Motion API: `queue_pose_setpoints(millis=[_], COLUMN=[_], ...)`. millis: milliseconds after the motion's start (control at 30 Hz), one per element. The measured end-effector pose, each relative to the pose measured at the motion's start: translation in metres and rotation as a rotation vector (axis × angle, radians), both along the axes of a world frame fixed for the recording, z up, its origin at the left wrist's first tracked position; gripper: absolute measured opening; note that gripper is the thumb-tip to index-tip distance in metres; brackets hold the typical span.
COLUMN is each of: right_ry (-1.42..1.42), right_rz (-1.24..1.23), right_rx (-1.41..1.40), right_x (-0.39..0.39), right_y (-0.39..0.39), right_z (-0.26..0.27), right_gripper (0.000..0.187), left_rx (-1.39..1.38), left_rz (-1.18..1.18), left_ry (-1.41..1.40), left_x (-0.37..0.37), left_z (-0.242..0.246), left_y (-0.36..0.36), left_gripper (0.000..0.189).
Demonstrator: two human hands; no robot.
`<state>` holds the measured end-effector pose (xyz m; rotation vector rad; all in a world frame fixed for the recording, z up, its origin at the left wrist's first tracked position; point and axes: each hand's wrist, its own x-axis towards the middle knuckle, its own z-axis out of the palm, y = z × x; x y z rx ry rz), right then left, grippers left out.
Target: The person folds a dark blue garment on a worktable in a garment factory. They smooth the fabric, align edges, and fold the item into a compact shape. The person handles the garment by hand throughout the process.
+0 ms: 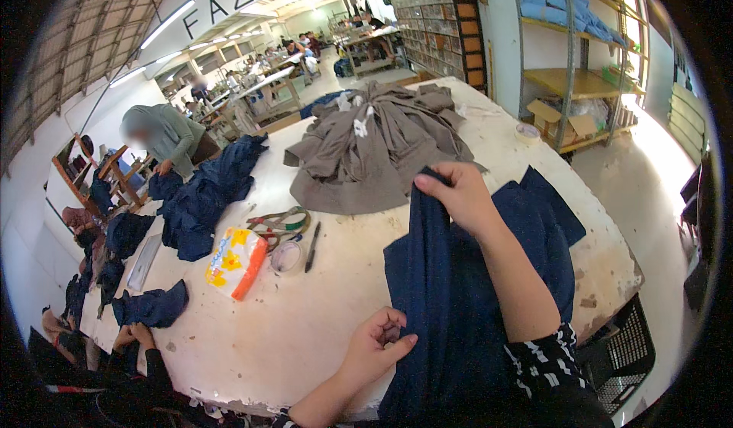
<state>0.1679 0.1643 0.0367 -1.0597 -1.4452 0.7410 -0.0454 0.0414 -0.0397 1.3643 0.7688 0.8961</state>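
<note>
A navy blue cloth piece (435,290) hangs in long folds before me, its lower part over the table's near edge. My right hand (458,193) pinches its upper end between thumb and fingers, lifted above the table. Lower down, my left hand (381,339) has its fingers curled at the cloth's left edge, with a bit of the edge between thumb and forefinger. More navy cloth (538,216) lies spread on the table behind my right forearm. Beyond my right hand sits a large heap of grey-brown cloth pieces (372,147) with white tags on it.
On the worn white table (275,336) lie an orange-and-white plastic packet (236,263), a tape roll (286,257), a black pen (312,247) and scissors (280,223). Navy garments (206,199) pile at left, where other people handle cloth. A black crate (621,353) stands below right.
</note>
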Motion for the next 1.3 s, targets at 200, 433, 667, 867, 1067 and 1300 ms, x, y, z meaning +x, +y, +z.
queue_pose_setpoints(millis=[200,433,667,867,1067,1300], right_ry=[-0.079,0.036,0.455,0.586,0.519,0.567], right_rz=[-0.325,-0.595,-0.295,-0.033,-0.039,-0.065], right_rx=[0.179,0.219,0.041,-0.099,-0.104,-0.038], right_x=[0.013,0.063,0.114,0.127,0.139,0.14], right_y=[0.016,0.037,0.051,0.027,0.016,0.004], right_z=[-0.006,-0.017,-0.033,-0.014,-0.007,0.005], right_gripper=[0.032,0.03,0.027,0.021,0.023,0.027], left_rx=[0.38,0.236,-0.27,-0.054,0.027,0.044], left_rz=[-0.051,-0.226,-0.065,0.111,0.272,0.307], left_ry=[0.621,0.46,-0.255,0.344,0.315,0.335], left_x=[0.023,0.02,-0.049,-0.05,-0.018,-0.027], left_z=[0.004,-0.017,0.023,0.025,0.0,-0.026], left_y=[-0.023,-0.031,-0.01,-0.014,-0.014,0.019], left_gripper=[0.028,0.029,0.045,0.009,0.012,0.011])
